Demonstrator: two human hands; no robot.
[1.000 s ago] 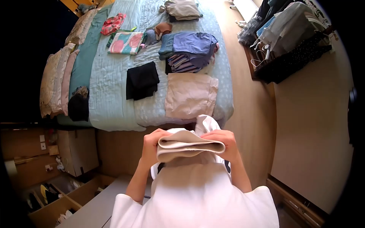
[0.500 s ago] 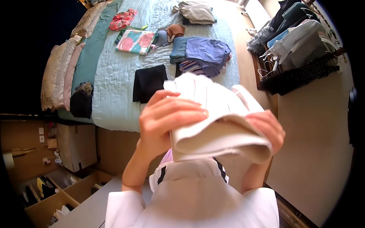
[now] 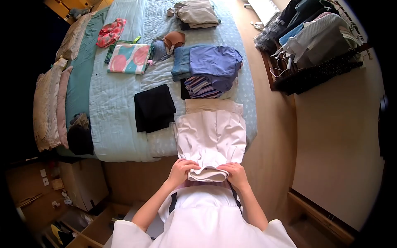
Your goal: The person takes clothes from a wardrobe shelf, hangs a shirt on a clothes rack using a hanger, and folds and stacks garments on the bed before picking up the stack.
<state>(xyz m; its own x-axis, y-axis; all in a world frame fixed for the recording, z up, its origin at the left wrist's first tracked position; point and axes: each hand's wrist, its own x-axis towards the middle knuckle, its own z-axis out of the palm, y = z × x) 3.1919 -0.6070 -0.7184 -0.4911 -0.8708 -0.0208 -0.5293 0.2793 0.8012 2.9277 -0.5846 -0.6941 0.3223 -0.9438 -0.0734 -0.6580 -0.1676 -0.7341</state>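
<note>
A white pleated garment (image 3: 211, 132) with a wide waistband stretches from the bed's near edge towards my body; whether it is trousers or a skirt I cannot tell. My left hand (image 3: 182, 171) grips the waistband at its left end, fingers over the top. At the other end, my right hand (image 3: 235, 173) closes on the same band, which loops open between the two hands. The garment's far, beige end (image 3: 213, 106) lies flat on the bed, close to a striped cloth (image 3: 202, 87). To its left is a folded black cloth (image 3: 155, 108).
On the light-blue bed quilt (image 3: 115, 136) are folded blue clothes (image 3: 215, 66), a beige pile (image 3: 196, 14), a brown bra (image 3: 173, 40), a patterned cloth (image 3: 129, 58) and a red one (image 3: 111, 33). Pillows (image 3: 47, 111) line the left. A clothes rack (image 3: 318, 45) stands right; open drawers (image 3: 97, 227) are lower left.
The white garment has come down from close before the camera and now lies spread out, its far end on the bed. Both hands have lowered towards my body, still holding the waistband.
</note>
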